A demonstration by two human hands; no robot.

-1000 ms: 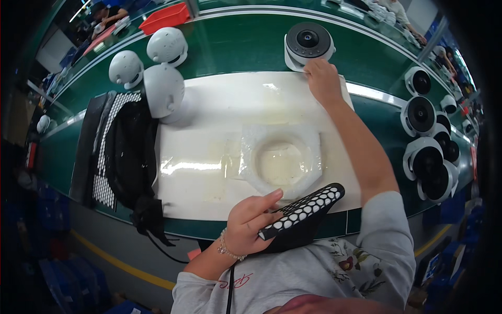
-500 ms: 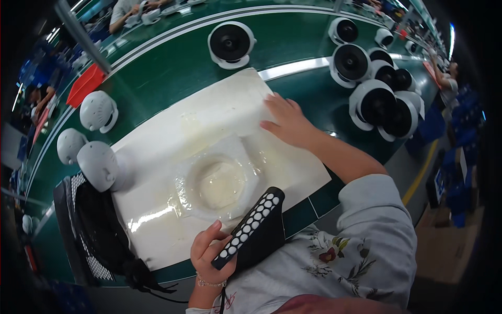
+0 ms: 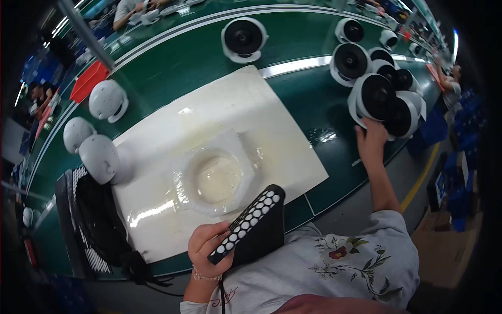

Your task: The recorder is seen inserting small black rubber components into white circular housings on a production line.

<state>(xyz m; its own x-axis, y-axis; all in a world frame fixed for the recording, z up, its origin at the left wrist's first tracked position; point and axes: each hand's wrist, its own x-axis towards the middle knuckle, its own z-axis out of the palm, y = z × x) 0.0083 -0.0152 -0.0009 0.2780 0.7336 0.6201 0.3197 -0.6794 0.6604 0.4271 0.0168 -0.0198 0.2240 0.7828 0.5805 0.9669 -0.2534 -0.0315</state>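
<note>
My right hand (image 3: 373, 137) is at the lower edge of a white fan with a black round front (image 3: 372, 97), in the cluster at the right. Its fingers close around the fan's base, and their tips are partly hidden. Low in the middle, my left hand (image 3: 209, 250) grips a black, flat-sided object (image 3: 250, 222) with rows of white round dots along its edge. Just beyond that object, a ring-shaped holder wrapped in clear film (image 3: 180, 183) lies on a white board (image 3: 293, 152). Nothing sits in the round hollow of the holder.
Several more fans crowd the right, including one with a black front (image 3: 350, 60). Another fan (image 3: 243, 37) stands at the far middle. White fan bodies (image 3: 99, 159) stand at the left beside a black bag (image 3: 102, 225). A red tray (image 3: 89, 81) lies beyond them.
My right hand has gone from the board's far right corner to the fan cluster and taken hold of a fan, which has shifted slightly. My left hand still holds the dotted black object.
</note>
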